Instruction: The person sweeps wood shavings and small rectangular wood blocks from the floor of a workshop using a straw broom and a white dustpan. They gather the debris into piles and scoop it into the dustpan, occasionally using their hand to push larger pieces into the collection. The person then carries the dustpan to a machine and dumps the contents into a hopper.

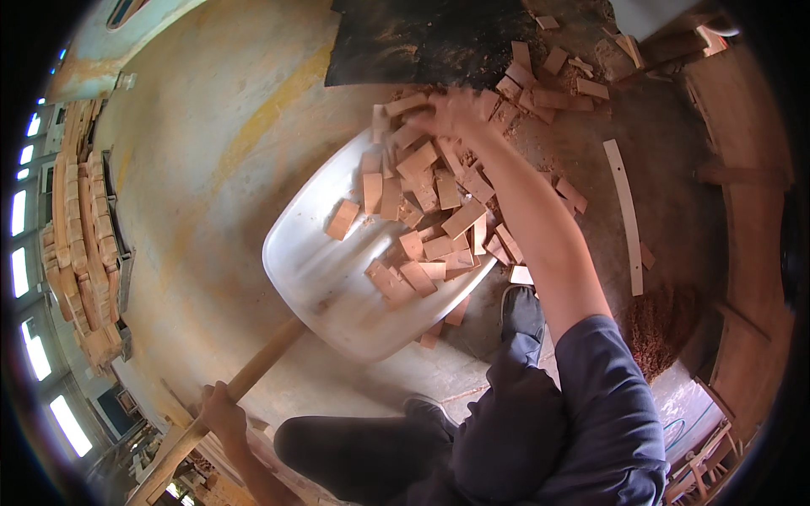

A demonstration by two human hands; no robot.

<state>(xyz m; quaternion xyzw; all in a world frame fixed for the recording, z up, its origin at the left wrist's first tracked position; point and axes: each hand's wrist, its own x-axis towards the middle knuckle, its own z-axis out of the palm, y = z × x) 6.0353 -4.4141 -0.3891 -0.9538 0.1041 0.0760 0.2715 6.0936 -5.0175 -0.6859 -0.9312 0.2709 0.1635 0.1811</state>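
Observation:
My left hand grips the wooden handle of a wide white scoop-like shovel, whose blade rests on the concrete floor. Many small rectangular wood offcuts lie heaped on the blade, with some wood shavings among them. At the far edge of the heap is my right hand, blurred, over wood blocks; whether its fingers hold one cannot be told. More offcuts are scattered on the floor just beyond and to the right of that hand.
A black sheet covers the floor at the top. A pale curved strip with holes lies at the right, near a reddish-brown brush. Stacked wooden parts stand at the left. My shoe is beside the shovel.

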